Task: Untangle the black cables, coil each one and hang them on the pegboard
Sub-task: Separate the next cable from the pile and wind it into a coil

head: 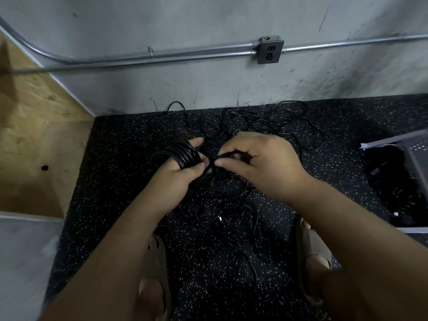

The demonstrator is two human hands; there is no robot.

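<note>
Grey concrete wall [208, 84] fills the upper half of the view, scuffed with dark marks. Below it lies a black rubber floor [120, 158] flecked with pale specks. A plywood panel [34, 135] slopes along the left side. Two metal conduit pipes [162, 54] run across the wall and meet a socket box [270, 50]. At the right edge a grey perforated pegboard [416, 154] leans at a tilt, with dark items beneath it that are too dim to make out.

Loose black cables [266, 126] sprawl in a tangle over the floor, from the foot of the wall down to between the person's two sandals [157, 269], with one small plug end showing pale among them.

Both forearms reach in from the bottom. The left hand [178, 177] holds a coil [185, 155] of black cable wound in several turns around its fingers, which curl over the loops. The right hand [261, 165], just beside it, pinches a strand [222, 157] of the same cable between thumb and forefinger, the other fingers curled in. The strand runs from the coil to the pinch, above the tangle.

A small hook [151, 50] sits on the upper pipe.
</note>
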